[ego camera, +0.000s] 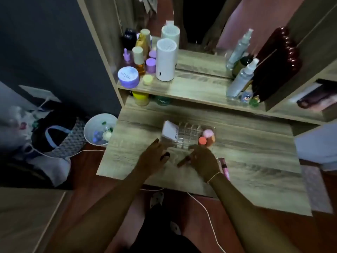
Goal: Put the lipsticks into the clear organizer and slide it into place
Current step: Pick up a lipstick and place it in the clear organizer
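A clear gridded organizer [187,135] stands on the wooden vanity top [246,161], a white box [169,131] leaning in its left end and pink and orange sponges [207,137] at its right. My left hand [155,157] rests against the organizer's near left corner, fingers curled on its edge. Just in front of the organizer, my right hand [204,160] pinches a dark reddish lipstick [184,161] that lies low over the table. A pink lipstick tube [224,167] lies on the table beside my right wrist.
The upper shelf [191,90] carries jars, bottles and a white cylinder [166,60] on the left, spray bottles [240,79] on the right, with a mirror behind. A white bin [99,128] and bags sit on the floor to the left. A cable hangs below the table.
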The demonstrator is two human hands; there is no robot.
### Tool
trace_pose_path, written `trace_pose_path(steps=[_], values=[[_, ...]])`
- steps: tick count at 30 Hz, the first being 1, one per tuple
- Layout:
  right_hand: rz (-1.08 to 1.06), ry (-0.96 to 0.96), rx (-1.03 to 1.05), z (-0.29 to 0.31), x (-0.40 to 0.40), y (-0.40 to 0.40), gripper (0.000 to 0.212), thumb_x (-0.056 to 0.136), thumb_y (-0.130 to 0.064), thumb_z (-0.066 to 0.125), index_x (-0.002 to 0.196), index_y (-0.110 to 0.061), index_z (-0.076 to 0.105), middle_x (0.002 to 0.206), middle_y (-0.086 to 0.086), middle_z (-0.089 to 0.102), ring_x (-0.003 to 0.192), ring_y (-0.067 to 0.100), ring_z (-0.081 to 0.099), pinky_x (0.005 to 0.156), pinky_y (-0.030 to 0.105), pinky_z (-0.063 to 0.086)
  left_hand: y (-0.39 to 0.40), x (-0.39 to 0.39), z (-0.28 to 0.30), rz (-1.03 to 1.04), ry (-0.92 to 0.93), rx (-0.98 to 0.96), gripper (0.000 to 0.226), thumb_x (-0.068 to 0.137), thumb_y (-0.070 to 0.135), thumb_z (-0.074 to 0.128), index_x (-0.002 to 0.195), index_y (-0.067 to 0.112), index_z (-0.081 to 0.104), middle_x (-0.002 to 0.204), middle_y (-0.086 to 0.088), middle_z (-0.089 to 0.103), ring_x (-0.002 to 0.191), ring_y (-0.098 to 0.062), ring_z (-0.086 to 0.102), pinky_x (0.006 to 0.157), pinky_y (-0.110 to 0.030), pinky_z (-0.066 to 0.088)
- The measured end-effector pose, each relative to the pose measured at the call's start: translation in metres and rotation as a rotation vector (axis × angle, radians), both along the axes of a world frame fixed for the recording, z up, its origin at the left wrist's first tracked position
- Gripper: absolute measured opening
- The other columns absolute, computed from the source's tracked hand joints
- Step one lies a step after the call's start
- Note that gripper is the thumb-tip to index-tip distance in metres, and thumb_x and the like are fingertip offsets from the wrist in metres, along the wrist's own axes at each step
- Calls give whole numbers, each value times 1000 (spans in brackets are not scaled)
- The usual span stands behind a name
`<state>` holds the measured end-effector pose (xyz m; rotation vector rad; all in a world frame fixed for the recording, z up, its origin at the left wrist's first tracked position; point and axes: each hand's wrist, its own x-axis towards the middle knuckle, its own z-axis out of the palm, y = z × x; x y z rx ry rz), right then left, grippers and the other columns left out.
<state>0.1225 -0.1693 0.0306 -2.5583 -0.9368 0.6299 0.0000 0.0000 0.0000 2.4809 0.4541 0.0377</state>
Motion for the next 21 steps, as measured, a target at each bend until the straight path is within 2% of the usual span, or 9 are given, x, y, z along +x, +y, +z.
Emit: trace_pose_path(steps=[2,4,7,10,14,17,19,21], values=[[-49,49,-8,-12,-4,2,40,89,-14,57,129,-12,56,125,17,58,116,34,56,96,38,43,2,3,-11,-15,-29,37,37,78,24,68,114,18,62,121,-7,61,113,-26,58,83,-33,51],[-65,65,-44,-20,-13,1,39,87,-12,57,125,-15,59,123,14,58,113,34,58,90,36,46,-4,-1,-12,17,29,37,36,77,30,70,110,17,62,126,-5,59,114,-21,57,82,-30,51],[-104,46,-70,-29,-13,5,38,86,-8,55,122,-17,60,121,13,58,109,33,60,86,36,48,-3,4,-20,13,-29,35,28,77,26,73,100,11,66,113,-11,64,99,-25,62,77,-32,53],[-98,-1,-68,-32,-15,9,36,87,-8,55,122,-16,60,121,11,57,107,32,61,84,36,49,-4,6,-22,-19,1,-11,25,84,23,64,104,9,62,112,-13,60,98,-29,58,79,-38,50],[-73,-60,-108,-38,-17,16,30,94,-18,50,123,-17,58,122,11,54,112,30,55,87,37,48,-2,2,-27,-1,3,-94,28,84,22,64,110,11,60,115,-10,59,102,-26,58,84,-36,49],[-112,-78,-119,-38,-22,22,27,97,-22,47,120,-14,56,121,11,51,108,31,54,83,38,47,-1,0,-26,40,-11,-168,35,87,21,63,120,11,58,124,-9,56,112,-25,55,93,-31,43],[-81,-125,-68,-37,-25,24,29,96,-23,50,121,-9,54,122,14,52,106,33,55,80,41,48,2,2,-20,83,-51,-210,38,90,24,60,126,13,56,131,-8,53,119,-22,50,96,-26,39],[-158,-97,50,-29,-26,25,26,95,-26,51,117,-11,55,114,14,61,101,33,59,74,38,47,6,8,-10,120,-118,-236,37,91,28,59,126,18,55,125,-5,54,112,-18,54,91,-26,44]])
